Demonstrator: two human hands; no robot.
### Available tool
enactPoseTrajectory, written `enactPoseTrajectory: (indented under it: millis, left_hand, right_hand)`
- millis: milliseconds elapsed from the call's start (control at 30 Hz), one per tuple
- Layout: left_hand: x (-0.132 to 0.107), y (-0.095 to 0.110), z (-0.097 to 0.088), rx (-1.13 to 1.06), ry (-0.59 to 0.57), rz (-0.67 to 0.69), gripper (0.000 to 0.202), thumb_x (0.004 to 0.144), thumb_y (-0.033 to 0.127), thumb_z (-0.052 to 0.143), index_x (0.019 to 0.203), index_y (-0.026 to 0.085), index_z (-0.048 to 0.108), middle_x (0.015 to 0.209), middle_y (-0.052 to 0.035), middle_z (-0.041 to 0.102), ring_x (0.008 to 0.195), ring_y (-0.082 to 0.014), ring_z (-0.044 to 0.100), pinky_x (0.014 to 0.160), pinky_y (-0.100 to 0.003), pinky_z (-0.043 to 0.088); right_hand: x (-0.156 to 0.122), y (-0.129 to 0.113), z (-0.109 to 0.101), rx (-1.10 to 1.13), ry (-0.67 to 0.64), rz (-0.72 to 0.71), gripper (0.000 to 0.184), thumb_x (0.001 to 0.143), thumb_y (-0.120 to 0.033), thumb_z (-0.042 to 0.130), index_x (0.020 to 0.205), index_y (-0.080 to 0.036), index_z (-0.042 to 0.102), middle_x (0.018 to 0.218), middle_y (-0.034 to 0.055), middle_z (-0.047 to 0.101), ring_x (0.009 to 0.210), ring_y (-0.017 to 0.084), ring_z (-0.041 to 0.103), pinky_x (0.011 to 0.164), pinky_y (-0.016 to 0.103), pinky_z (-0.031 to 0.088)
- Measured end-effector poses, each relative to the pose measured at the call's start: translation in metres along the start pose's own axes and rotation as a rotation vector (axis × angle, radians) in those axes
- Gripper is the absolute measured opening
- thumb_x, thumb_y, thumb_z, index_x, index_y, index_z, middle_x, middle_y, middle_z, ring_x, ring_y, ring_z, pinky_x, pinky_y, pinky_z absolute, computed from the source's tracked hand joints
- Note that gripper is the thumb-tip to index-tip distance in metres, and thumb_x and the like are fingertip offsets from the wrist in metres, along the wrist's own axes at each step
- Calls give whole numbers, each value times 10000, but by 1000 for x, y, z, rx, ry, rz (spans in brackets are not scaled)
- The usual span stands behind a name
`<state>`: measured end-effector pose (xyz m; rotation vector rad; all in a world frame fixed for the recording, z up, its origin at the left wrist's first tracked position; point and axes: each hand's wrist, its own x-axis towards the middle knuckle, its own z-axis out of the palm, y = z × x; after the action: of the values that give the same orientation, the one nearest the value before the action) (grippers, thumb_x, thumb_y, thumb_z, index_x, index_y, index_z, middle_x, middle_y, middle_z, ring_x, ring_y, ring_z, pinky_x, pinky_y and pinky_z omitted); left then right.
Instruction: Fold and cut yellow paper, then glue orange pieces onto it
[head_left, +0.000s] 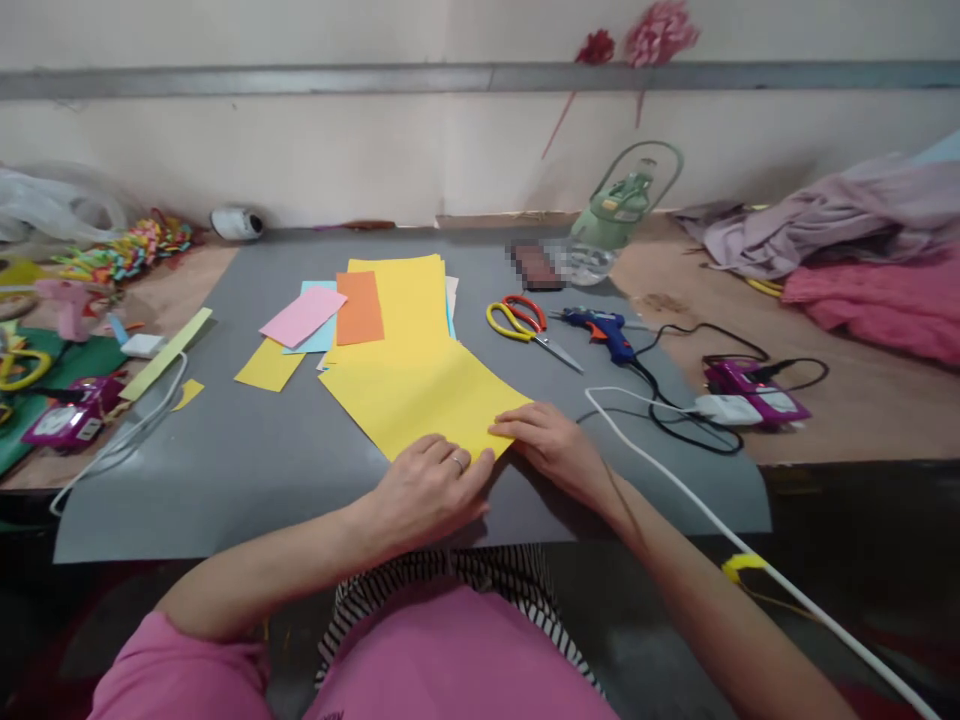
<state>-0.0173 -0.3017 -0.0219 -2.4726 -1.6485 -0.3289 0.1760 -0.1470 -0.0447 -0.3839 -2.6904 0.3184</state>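
Note:
A yellow paper sheet lies turned at an angle on the grey mat, its far part over a stack of yellow paper. My left hand, with a ring on one finger, is closed on the near edge of the sheet, fingers curled over it. Close beside it, my right hand grips the right corner, some fingers on top and the thumb side hidden. On the stack rests an orange paper piece. Pink paper, light blue paper and a smaller yellow piece overlap to its left.
Right of the stack are scissors, a blue glue gun and a green bottle. A white cable crosses the right side of the grey mat. A purple power strip and pink glue gun sit left.

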Motion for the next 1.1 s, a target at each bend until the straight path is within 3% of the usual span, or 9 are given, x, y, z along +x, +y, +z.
enactPoseTrajectory:
  millis: [67, 133, 200, 267, 433, 633, 833, 967, 1100]
  left_hand:
    - [-2, -8, 4, -95, 14, 29, 510, 887, 433, 650, 1294, 152, 525, 1170, -125, 715, 1026, -264, 686, 892, -387, 533]
    - [-4, -18, 9, -167, -26, 45, 423, 899, 361, 636, 1268, 172, 551, 1246, -109, 700, 1059, -245, 685, 885, -355, 542]
    - [-4, -29, 14, -181, -71, 11, 289, 909, 173, 556, 1193, 197, 607, 1210, -86, 723, 1021, -209, 702, 844, -318, 546]
    - [1, -39, 18, -144, -133, -102, 327, 884, 65, 487, 1127, 214, 646, 1130, -76, 751, 937, -198, 718, 764, -298, 540]
    - [19, -59, 11, -169, -296, -271, 273, 863, 77, 509, 1024, 212, 684, 1081, -89, 745, 903, -232, 709, 688, -299, 491]
    - [4, -66, 2, -339, -268, -339, 248, 972, 316, 451, 966, 217, 679, 942, -79, 728, 796, -200, 669, 671, -277, 447]
    - [-10, -67, -1, -400, -202, -513, 250, 961, 358, 414, 918, 221, 618, 776, -43, 686, 669, -186, 606, 604, -268, 355]
    - [-13, -68, 3, -436, -103, -606, 336, 891, 493, 507, 698, 222, 462, 629, 0, 559, 580, -158, 506, 573, -257, 312]
    - [-17, -67, 4, -453, -85, -658, 353, 888, 500, 470, 682, 239, 350, 552, 36, 444, 527, -151, 442, 566, -259, 289]
  right_hand:
    - [-3, 11, 2, 135, 19, 30, 292, 998, -225, 451, 1066, -234, 735, 1053, 85, 764, 990, 196, 679, 863, 348, 528]
    - [-3, 22, 1, 235, -1, 44, 296, 1006, -279, 454, 1075, -240, 739, 1086, 90, 755, 1023, 190, 681, 881, 344, 534]
    - [1, 32, -1, 289, -49, 46, 303, 1006, -324, 460, 1069, -248, 746, 1109, 93, 749, 1035, 187, 682, 895, 345, 534]
    - [10, 41, -2, 295, -75, 50, 296, 996, -330, 471, 1062, -252, 750, 1110, 91, 750, 1038, 187, 682, 917, 352, 526]
    - [28, 60, 2, 285, -97, 50, 214, 904, -294, 567, 991, -248, 756, 1073, 82, 757, 1009, 205, 676, 941, 386, 500]
    - [19, 67, 1, 232, -1, 146, 225, 912, -343, 556, 973, -238, 745, 1081, 106, 738, 1018, 241, 639, 945, 448, 452]
    - [14, 57, -4, 240, -32, 152, 299, 938, -440, 553, 810, -229, 721, 977, 81, 740, 893, 212, 631, 873, 391, 437]
    - [8, 49, -6, 203, 0, 262, 416, 957, -518, 505, 721, -213, 659, 837, 76, 678, 806, 205, 578, 796, 365, 433]
    - [1, 40, -9, 164, -32, 325, 415, 967, -506, 494, 705, -214, 626, 800, 58, 641, 774, 199, 556, 765, 354, 420]
